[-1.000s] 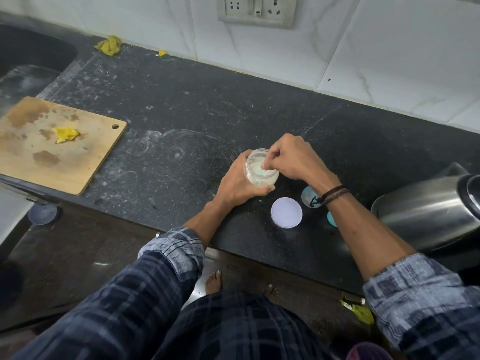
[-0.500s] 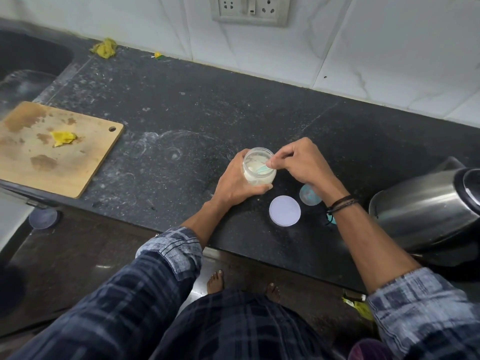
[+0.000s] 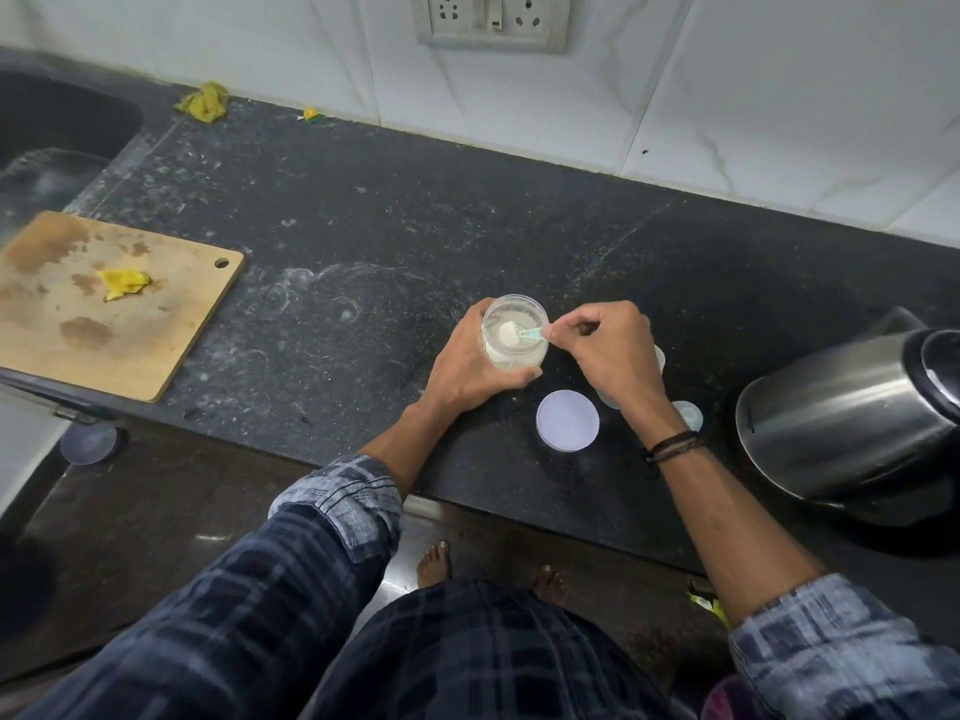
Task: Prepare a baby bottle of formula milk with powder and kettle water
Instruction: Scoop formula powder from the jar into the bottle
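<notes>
My left hand (image 3: 467, 368) grips a small clear jar of white formula powder (image 3: 514, 332), standing open on the black counter (image 3: 415, 226). Above the jar's mouth, my right hand (image 3: 608, 350) pinches the handle of a small teal scoop (image 3: 524, 333) heaped with powder. The jar's white round lid (image 3: 567, 420) lies flat just in front of the jar. Parts of the baby bottle (image 3: 687, 414) show behind my right wrist, mostly hidden. A steel kettle (image 3: 841, 418) stands at the right.
A wooden cutting board (image 3: 111, 304) with a yellow scrap lies at the left, beside a dark sink (image 3: 57, 122). Yellow scraps sit by the tiled wall, under a socket panel (image 3: 491, 18). My bare feet show below the counter's front edge.
My right hand has drawn back from inside the jar, lifting the scoop with a heap of powder up to the jar's mouth. My left hand keeps holding the jar.
</notes>
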`<state>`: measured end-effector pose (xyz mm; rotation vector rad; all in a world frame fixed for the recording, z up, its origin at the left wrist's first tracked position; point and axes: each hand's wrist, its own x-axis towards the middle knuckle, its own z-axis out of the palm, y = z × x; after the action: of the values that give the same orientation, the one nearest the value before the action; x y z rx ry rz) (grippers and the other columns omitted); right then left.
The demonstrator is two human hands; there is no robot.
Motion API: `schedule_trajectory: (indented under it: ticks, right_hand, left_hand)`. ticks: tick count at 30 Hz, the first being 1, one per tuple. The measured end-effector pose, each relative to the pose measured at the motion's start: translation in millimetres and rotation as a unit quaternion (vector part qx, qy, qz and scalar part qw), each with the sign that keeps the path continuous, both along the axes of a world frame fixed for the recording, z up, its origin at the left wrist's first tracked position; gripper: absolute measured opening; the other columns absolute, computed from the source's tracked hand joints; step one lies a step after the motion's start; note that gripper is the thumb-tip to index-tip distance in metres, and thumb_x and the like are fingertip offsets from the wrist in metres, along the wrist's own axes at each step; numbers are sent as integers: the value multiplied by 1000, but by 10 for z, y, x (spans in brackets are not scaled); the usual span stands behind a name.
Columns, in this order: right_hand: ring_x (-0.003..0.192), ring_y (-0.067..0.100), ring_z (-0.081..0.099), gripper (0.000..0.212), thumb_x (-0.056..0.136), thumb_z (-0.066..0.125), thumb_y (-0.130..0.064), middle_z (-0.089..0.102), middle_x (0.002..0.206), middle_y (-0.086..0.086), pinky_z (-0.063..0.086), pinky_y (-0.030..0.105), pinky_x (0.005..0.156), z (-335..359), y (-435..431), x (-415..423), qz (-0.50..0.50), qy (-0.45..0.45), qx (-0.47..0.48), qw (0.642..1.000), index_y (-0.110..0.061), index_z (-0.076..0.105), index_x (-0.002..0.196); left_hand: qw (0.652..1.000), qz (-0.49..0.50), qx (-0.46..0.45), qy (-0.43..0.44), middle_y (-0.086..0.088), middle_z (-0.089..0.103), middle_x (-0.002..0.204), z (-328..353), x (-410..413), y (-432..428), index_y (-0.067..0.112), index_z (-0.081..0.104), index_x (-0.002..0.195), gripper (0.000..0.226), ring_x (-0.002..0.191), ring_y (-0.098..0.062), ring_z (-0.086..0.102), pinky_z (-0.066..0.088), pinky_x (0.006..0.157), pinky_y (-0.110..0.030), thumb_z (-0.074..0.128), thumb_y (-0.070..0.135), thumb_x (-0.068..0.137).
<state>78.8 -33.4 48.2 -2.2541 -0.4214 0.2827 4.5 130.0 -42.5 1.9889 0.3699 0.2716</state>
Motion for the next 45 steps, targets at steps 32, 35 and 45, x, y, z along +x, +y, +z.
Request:
schedule_trajectory:
  ticks: [32, 35, 45]
  right_hand:
    - [72, 3, 67, 5, 86, 80, -23, 72, 73, -16, 56, 26, 72, -60, -19, -134, -44, -13, 43, 998, -18, 81, 85]
    - [75, 4, 69, 6, 85, 81, -24, 74, 74, -14, 57, 26, 76, -65, -18, -121, -58, 29, 63, 996, -19, 81, 83]
    - [43, -2, 50, 12, 83, 83, -23, 65, 60, -11, 35, 15, 49, -27, -54, -116, -124, 169, 151, 966, -12, 81, 84]
  left_hand:
    - [1000, 0, 16, -5, 21, 54, 128, 4, 6, -4, 35, 49, 131, 82, 119, -1, 56, 52, 100, -34, 94, 40, 62]
    - [1000, 0, 20, -7, 19, 55, 128, -8, 12, -7, 34, 51, 131, 81, 119, -2, 56, 52, 99, -34, 94, 40, 62]
    - [1000, -14, 24, 0, 17, 54, 131, -22, 27, 20, 34, 52, 133, 85, 123, -3, 55, 50, 103, -37, 94, 45, 60]
